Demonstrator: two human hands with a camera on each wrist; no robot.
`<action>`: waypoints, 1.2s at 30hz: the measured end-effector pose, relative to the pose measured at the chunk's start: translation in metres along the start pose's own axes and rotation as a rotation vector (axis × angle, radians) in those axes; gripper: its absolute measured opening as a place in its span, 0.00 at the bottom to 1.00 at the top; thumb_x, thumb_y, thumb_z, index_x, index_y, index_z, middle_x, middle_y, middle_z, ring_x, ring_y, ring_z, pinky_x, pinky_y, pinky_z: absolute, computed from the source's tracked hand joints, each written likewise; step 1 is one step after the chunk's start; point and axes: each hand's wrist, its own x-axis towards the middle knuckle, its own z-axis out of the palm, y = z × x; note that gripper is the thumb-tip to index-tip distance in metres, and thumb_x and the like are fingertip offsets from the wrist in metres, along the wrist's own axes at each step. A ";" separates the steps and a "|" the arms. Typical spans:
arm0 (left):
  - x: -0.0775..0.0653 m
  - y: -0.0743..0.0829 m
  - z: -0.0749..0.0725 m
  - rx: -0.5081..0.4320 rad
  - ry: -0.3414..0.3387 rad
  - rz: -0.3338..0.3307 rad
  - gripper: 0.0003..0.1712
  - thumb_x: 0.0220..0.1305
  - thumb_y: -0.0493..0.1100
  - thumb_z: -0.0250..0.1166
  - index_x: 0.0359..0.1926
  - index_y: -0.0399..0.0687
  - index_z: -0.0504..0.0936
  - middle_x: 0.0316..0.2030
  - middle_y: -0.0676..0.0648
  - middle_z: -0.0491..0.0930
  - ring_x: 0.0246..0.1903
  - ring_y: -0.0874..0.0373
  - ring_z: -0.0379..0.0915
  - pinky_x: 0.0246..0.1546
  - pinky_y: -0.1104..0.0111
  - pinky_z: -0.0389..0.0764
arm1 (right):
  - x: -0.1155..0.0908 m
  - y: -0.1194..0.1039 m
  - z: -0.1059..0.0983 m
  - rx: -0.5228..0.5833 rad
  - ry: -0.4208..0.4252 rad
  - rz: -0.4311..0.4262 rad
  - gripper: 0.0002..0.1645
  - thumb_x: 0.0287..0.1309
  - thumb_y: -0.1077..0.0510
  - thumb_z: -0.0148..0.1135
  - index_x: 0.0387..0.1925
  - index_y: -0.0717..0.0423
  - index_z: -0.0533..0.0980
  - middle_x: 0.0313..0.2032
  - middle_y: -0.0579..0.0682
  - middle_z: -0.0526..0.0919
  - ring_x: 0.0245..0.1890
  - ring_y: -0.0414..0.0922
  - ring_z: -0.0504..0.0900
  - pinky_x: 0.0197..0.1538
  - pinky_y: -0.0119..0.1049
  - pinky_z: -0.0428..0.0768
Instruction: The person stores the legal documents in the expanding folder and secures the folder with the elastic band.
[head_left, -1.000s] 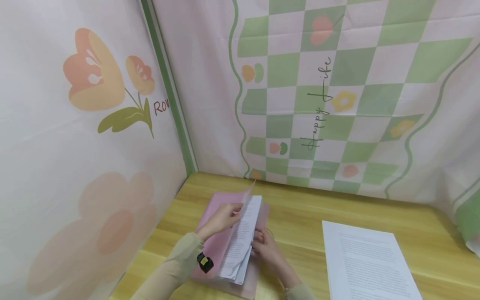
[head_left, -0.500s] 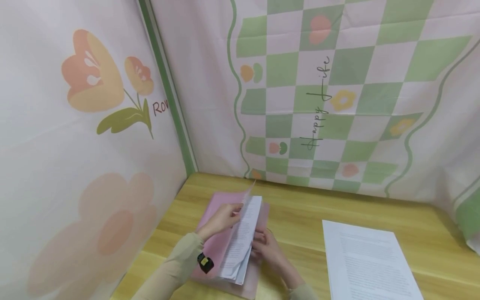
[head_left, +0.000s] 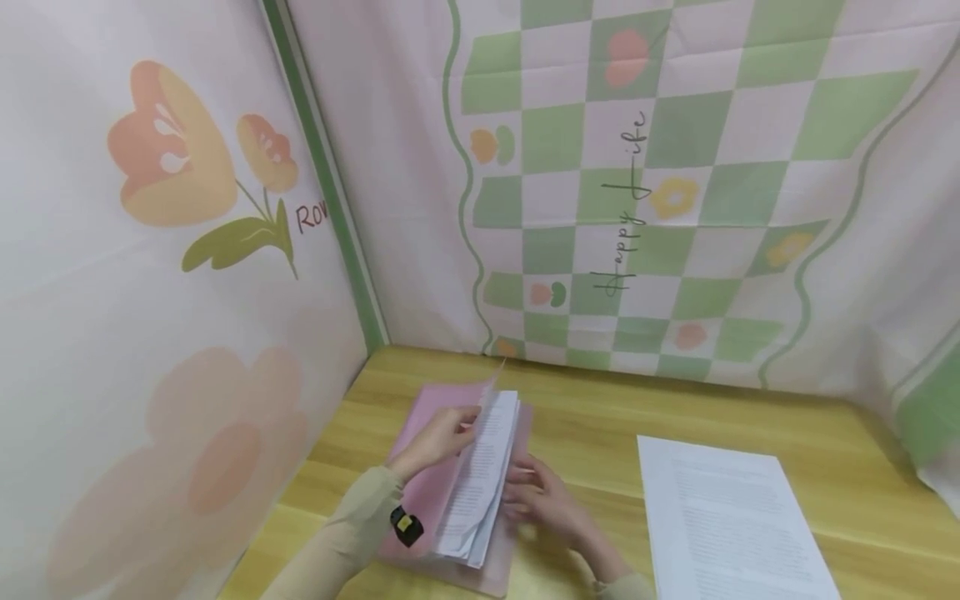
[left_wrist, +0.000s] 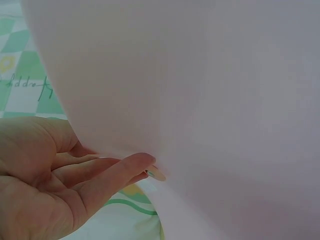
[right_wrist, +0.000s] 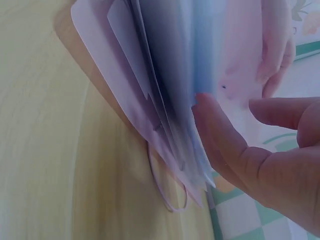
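Observation:
A pink folder [head_left: 431,490] lies on the wooden table with its cover lifted at the right side. Inside sits a stack of printed papers [head_left: 480,475], some lower corners curling up. My left hand [head_left: 441,435] pinches the cover's edge between thumb and fingers; in the left wrist view a small round button [left_wrist: 156,173] shows by the thumb tip. At the stack's right edge is my right hand [head_left: 551,504]. In the right wrist view its fingertip [right_wrist: 202,102] is right at the paper edges, and a gap separates that finger from the thumb.
A loose printed sheet [head_left: 735,517] lies on the table [head_left: 585,417] to the right. A thin elastic loop [right_wrist: 165,200] hangs at the folder's edge. Patterned curtains [head_left: 555,133] stand behind the table and along its left side.
My right hand has moved slightly right, its fingers a little looser at the papers' edge. The left hand keeps its hold on the cover. The head view has turned slightly right.

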 end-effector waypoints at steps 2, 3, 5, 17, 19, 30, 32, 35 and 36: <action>0.000 0.000 0.001 0.001 0.004 0.001 0.26 0.63 0.27 0.52 0.63 0.26 0.71 0.55 0.26 0.78 0.44 0.35 0.84 0.18 0.79 0.74 | -0.004 -0.001 -0.004 -0.002 -0.003 0.004 0.40 0.67 0.62 0.54 0.71 0.75 0.47 0.64 0.80 0.61 0.52 0.53 0.82 0.56 0.50 0.84; 0.000 0.001 0.001 0.004 0.005 0.000 0.26 0.63 0.27 0.53 0.63 0.26 0.71 0.56 0.26 0.78 0.44 0.35 0.84 0.19 0.78 0.75 | -0.006 -0.002 -0.006 -0.004 -0.003 0.007 0.40 0.68 0.62 0.54 0.71 0.75 0.47 0.64 0.80 0.61 0.53 0.54 0.81 0.57 0.50 0.84; 0.000 0.001 0.002 0.010 0.007 0.000 0.26 0.63 0.27 0.53 0.63 0.24 0.70 0.57 0.25 0.77 0.46 0.34 0.83 0.20 0.77 0.77 | -0.010 -0.002 -0.010 -0.005 -0.003 0.009 0.41 0.67 0.62 0.55 0.71 0.75 0.47 0.64 0.81 0.59 0.54 0.55 0.81 0.57 0.50 0.84; -0.002 0.001 0.003 0.057 0.009 -0.032 0.29 0.61 0.28 0.53 0.65 0.22 0.68 0.59 0.24 0.74 0.46 0.35 0.83 0.21 0.76 0.79 | -0.037 -0.011 -0.042 -0.079 0.043 0.016 0.41 0.68 0.61 0.55 0.71 0.76 0.46 0.66 0.81 0.57 0.57 0.57 0.78 0.58 0.51 0.83; -0.002 0.002 0.004 0.059 0.013 -0.024 0.29 0.61 0.27 0.53 0.64 0.22 0.68 0.59 0.24 0.74 0.45 0.35 0.84 0.21 0.75 0.80 | -0.042 -0.013 -0.048 -0.104 0.056 0.018 0.42 0.68 0.60 0.55 0.71 0.76 0.46 0.66 0.81 0.57 0.58 0.59 0.77 0.58 0.50 0.83; -0.005 -0.001 0.005 0.035 -0.001 -0.027 0.28 0.64 0.28 0.53 0.65 0.23 0.67 0.60 0.24 0.73 0.46 0.36 0.84 0.19 0.77 0.77 | -0.070 -0.013 -0.089 -0.277 0.131 0.048 0.43 0.68 0.56 0.57 0.71 0.75 0.49 0.65 0.79 0.62 0.62 0.68 0.73 0.56 0.45 0.85; -0.004 -0.002 0.006 0.042 0.003 -0.018 0.28 0.64 0.28 0.53 0.65 0.22 0.67 0.60 0.24 0.73 0.45 0.36 0.84 0.19 0.77 0.77 | -0.075 -0.013 -0.099 -0.293 0.156 0.060 0.42 0.68 0.56 0.56 0.71 0.75 0.49 0.65 0.79 0.62 0.62 0.69 0.73 0.55 0.46 0.85; -0.002 -0.001 0.007 0.049 0.007 -0.014 0.28 0.64 0.28 0.52 0.65 0.22 0.67 0.60 0.24 0.73 0.45 0.36 0.84 0.19 0.78 0.76 | -0.084 -0.012 -0.113 -0.320 0.196 0.087 0.41 0.69 0.56 0.55 0.71 0.75 0.49 0.65 0.79 0.63 0.61 0.68 0.74 0.54 0.45 0.86; -0.002 -0.001 0.007 0.049 0.006 -0.017 0.28 0.64 0.27 0.52 0.65 0.23 0.67 0.60 0.24 0.74 0.45 0.36 0.84 0.19 0.78 0.77 | -0.087 -0.011 -0.117 -0.324 0.214 0.095 0.41 0.69 0.56 0.55 0.71 0.75 0.49 0.65 0.79 0.63 0.61 0.67 0.75 0.54 0.45 0.86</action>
